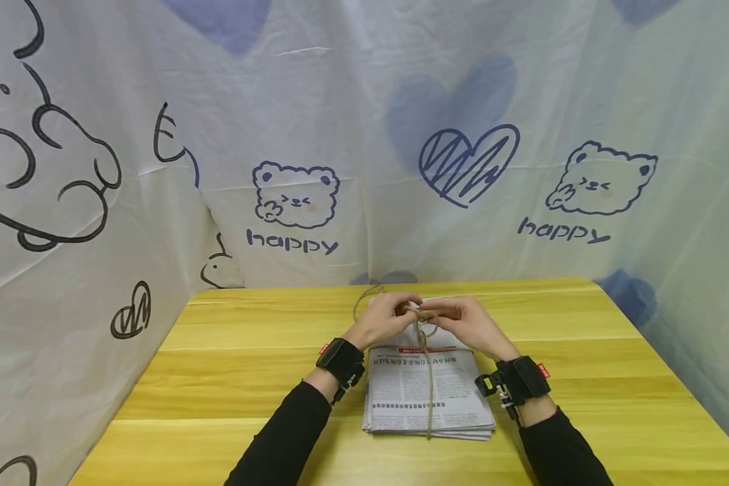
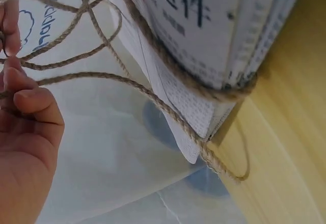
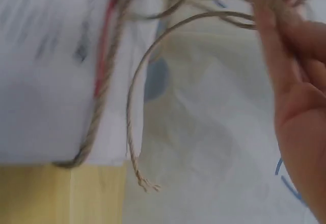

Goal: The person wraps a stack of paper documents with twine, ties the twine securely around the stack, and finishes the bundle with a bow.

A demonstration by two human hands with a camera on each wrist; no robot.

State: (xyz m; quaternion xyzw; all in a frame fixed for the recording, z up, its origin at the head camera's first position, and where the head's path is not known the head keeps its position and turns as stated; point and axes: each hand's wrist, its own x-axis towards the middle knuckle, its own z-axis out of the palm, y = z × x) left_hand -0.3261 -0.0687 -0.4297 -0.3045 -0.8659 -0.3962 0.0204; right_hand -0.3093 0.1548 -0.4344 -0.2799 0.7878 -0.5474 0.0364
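Observation:
A stack of folded newspapers [image 1: 401,385] lies on the table with brown twine [image 1: 429,388] running around it lengthwise and crosswise. Above its far part, my left hand [image 1: 385,317] pinches the twine between curled fingers and thumb. Close beside it on the right, my right hand [image 1: 468,322] also pinches twine, its fingertips nearly meeting the left ones. Loops of twine [image 2: 76,56] hang between the hands and the stack in the left wrist view. A frayed loose end [image 3: 145,183] dangles past the stack's edge in the right wrist view. Fingers partly hide the crossing of the strands.
The yellow wood-grain table [image 1: 237,378] extends on both sides of the stack. A pale curtain [image 1: 364,121] printed with hearts and bears hangs behind and along both sides. Another thin strand of twine [image 1: 364,293] trails near the table's far edge, left of the hands.

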